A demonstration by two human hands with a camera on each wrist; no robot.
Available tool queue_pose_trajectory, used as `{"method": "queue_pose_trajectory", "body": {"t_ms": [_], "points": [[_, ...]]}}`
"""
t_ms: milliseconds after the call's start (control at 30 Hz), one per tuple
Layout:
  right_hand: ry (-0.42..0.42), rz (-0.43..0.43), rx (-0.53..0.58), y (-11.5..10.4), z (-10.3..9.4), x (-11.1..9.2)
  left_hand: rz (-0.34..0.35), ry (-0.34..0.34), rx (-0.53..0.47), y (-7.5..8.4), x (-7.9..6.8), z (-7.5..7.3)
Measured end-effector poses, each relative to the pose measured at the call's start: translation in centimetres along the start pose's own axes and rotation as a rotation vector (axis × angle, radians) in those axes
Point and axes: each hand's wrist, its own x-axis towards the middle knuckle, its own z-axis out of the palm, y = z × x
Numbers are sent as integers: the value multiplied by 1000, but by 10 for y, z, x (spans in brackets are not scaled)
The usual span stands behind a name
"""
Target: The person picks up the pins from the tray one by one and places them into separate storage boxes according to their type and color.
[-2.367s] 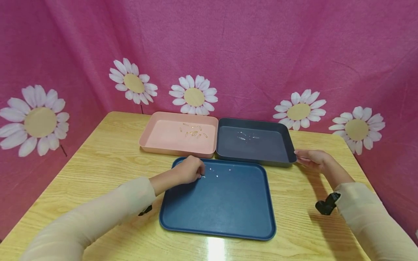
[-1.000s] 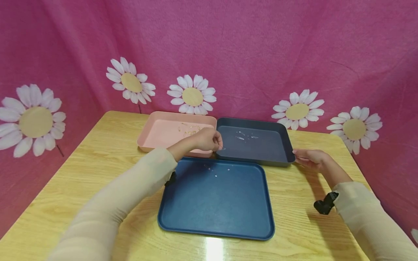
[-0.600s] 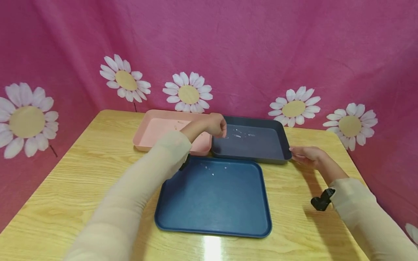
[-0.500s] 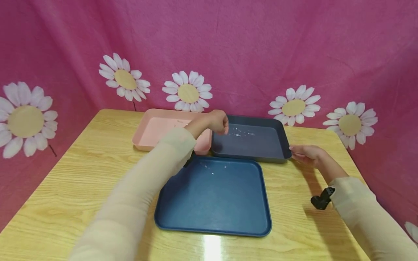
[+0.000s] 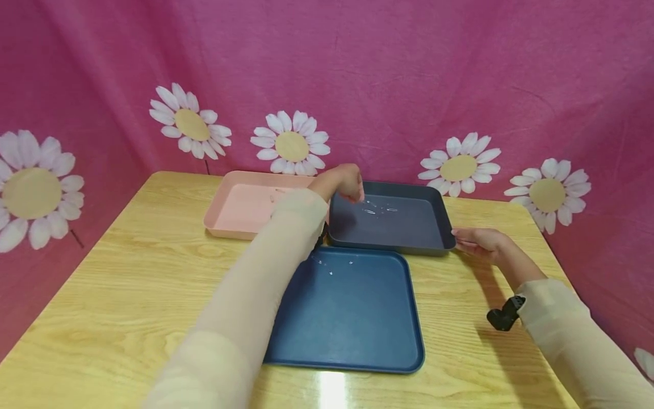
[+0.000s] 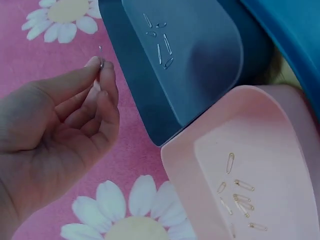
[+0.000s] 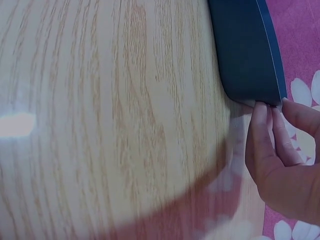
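Observation:
My left hand (image 5: 347, 182) is above the dark grey tray (image 5: 409, 230), near its back left corner. In the left wrist view, thumb and index finger pinch a thin silver safety pin (image 6: 101, 54), upright at the fingertips. Several silver safety pins (image 6: 167, 44) lie on that tray's floor. Gold safety pins (image 6: 244, 185), several of them, are spread in the pink tray (image 5: 230, 210) alongside, partly covered by my left arm in the head view. My right hand (image 5: 482, 244) touches the dark tray's right front corner, fairly straight fingers against the outer wall and thumb at the rim.
Closer to me lies a shallow blue tray (image 5: 357, 318) with several tiny shiny pieces (image 5: 331, 273) near its far edge. My left sleeve crosses its left side. The wooden table (image 5: 128, 272) ends at a pink flowered cloth (image 5: 378, 85) behind.
My left hand took a small silver piece from the blue tray and moved away from me, over the trays, to the dark tray's back left. My right hand stays at the corner.

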Motion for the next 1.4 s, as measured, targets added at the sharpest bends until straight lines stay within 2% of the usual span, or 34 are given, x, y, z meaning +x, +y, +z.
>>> {"method": "queue_pose_trajectory", "body": {"t_ms": [100, 200, 267, 333, 433, 567, 700, 767, 867, 967, 1033, 1100, 1200, 1400], "points": [[-9, 0, 17, 1, 0, 1, -26, 13, -29, -12, 25, 3], [-17, 1, 33, 2, -2, 1, -72, 63, -7, -17, 41, 8], [-19, -1, 20, 2, -4, 2, -129, 97, -34, -15, 43, 12], [-17, 0, 5, 2, -4, 2, -203, 118, -40, -5, 36, 13], [-10, 2, -15, 1, -4, 1, -255, 130, -88, 3, 29, 13], [-6, 2, -23, 0, -3, 1, -257, 136, 0, 9, 24, 12], [-20, -13, -32, 0, -3, 2, -276, 173, 75, 8, 29, 12], [-18, -14, -28, 0, -3, 2, -289, 183, 43, 6, 31, 14], [-15, -15, -19, 1, -5, 2, -309, 175, -60, 3, 34, 18], [-16, -18, -9, 1, -4, 2, -300, 174, -111, -1, 33, 21], [-23, -21, -7, 1, -3, 1, -278, 176, -96, -4, 30, 23], [-23, -17, -3, 1, -2, 1, -237, 178, -37, -7, 25, 25], [-13, -1, -10, 0, -2, 0, -171, 178, -46, -11, 11, 27], [18, 24, -8, 0, -2, 1, -65, 185, -155, -20, -20, 34]]}}
